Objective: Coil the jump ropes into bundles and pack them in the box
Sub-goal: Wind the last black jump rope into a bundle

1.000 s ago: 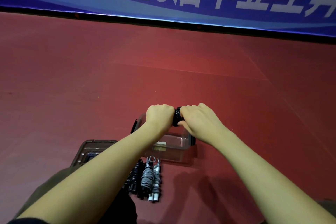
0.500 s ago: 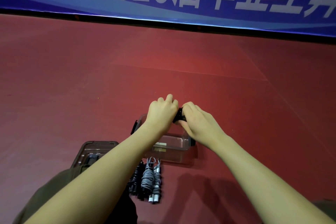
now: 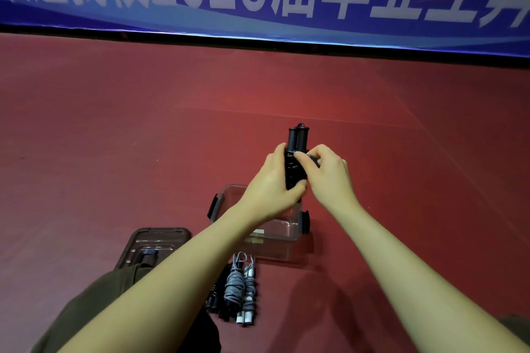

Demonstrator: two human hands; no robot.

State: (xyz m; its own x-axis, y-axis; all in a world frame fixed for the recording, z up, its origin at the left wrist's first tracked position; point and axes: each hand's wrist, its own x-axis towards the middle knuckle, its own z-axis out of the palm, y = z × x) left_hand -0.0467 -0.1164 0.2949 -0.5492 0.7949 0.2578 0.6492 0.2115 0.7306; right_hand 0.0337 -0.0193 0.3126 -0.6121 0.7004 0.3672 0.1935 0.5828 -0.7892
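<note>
Both hands are up over the red floor [image 3: 114,137], and between them stands a black coiled jump rope bundle [image 3: 296,149], its two handles upright and side by side. The left hand [image 3: 269,183] grasps the bundle's lower part, fingers wrapped round it; the right hand [image 3: 327,175] pinches the coils from three o'clock, fingers closed on the rope. Directly beneath the hands sits the clear plastic box [image 3: 229,195] with black side clasps, open-topped. At eight o'clock from the box lies its dark transparent lid [image 3: 160,238]. At six o'clock, just beside the box, a grey coiled rope bundle [image 3: 238,286] with white handle ends rests against more black bundles [image 3: 218,295].
</note>
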